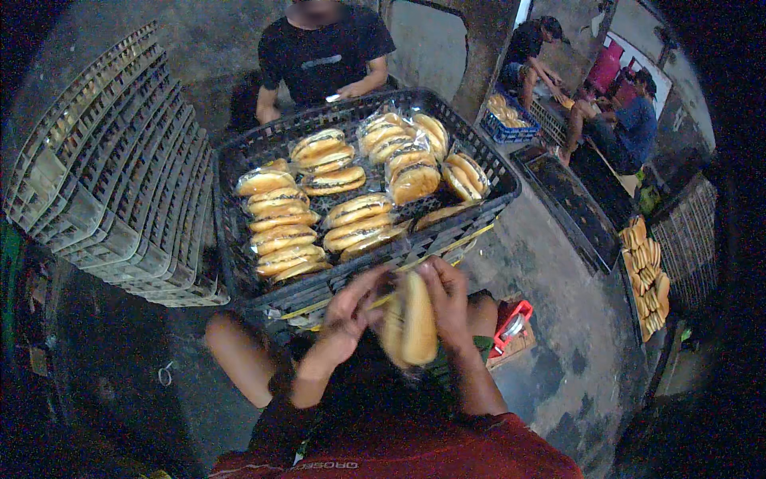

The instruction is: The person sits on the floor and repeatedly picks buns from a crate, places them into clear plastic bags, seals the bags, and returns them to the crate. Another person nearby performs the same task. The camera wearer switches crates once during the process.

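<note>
Between my two hands hangs a filled bread bun (413, 323), blurred by motion, apparently in a clear plastic bag. My right hand (446, 293) grips its upper end, thumb and fingers together. Close to the bun's upper left side is my left hand (356, 311), blurred, its fingers bent; whether it grips the bag cannot be told. Just beyond, a black plastic crate (514, 185) sits tilted in view on top of other crates. Filled buns in clear bags (284, 221) stand in rows inside it, with more bagged buns (413, 173) at its right side.
Nested grey plastic crates (119, 179) rise at the left. Across the black crate sits a person (326, 54). Two people (634, 126) work at the upper right near a blue crate of buns (508, 129). A red object (511, 329) lies by my right knee; more buns (646, 275) are far right.
</note>
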Motion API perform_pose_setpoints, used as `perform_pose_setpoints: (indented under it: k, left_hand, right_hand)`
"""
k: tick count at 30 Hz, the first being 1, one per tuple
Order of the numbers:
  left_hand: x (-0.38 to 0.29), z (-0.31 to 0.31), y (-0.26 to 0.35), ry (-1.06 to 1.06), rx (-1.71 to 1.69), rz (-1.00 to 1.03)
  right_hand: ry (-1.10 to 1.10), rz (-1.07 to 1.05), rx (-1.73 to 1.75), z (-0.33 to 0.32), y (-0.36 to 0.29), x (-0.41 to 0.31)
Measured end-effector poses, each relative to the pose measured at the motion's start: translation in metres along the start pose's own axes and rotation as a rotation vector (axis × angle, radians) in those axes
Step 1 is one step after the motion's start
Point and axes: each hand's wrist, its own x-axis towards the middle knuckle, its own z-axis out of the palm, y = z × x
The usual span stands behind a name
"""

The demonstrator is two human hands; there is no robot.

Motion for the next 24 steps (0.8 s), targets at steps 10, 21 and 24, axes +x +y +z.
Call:
perform_pose_setpoints:
  k: [10,21,24]
  left_hand:
    - [0.000,-0.002,0.009,0.192,0.354,-0.258]
    - [0.015,-0.001,-0.015,0.283,0.100,-0.210]
    - [0.015,0.007,-0.026,0.311,0.403,-0.118]
  right_hand:
    - [-0.145,0.120,0.270,0.007,0.020,-0.021]
    - [-0.111,0.076,0.315,-0.004,0.008,-0.023]
    - [-0.061,0.124,0.224,-0.005,0.010,-0.024]
